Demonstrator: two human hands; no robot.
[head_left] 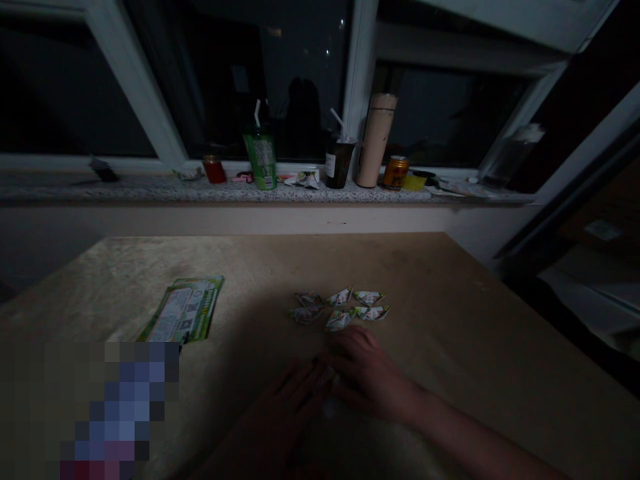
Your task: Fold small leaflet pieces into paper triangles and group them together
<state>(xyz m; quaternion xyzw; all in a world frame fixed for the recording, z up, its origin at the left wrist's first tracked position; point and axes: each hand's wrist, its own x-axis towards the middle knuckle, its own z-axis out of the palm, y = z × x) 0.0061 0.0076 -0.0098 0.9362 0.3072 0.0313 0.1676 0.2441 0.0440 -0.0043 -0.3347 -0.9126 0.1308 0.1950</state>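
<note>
Both of my hands rest low on a tan table [450, 320] in dim light. My left hand [293, 393] lies flat with its fingers stretched toward the right. My right hand [367, 373] lies over its fingertips, fingers curled down and pressing on a small pale piece of paper [330, 405] that barely shows between them. Just beyond my right hand sits a cluster of several small folded paper pieces [343, 308]. A green printed leaflet [186, 310] lies to the left.
A stone windowsill [150, 190] runs behind the table. On it stand a green cup with a straw [261, 157], a dark cup [339, 160], a tall beige flask [376, 140], a red jar [215, 169] and an orange can [396, 172]. A blurred patch covers the lower left.
</note>
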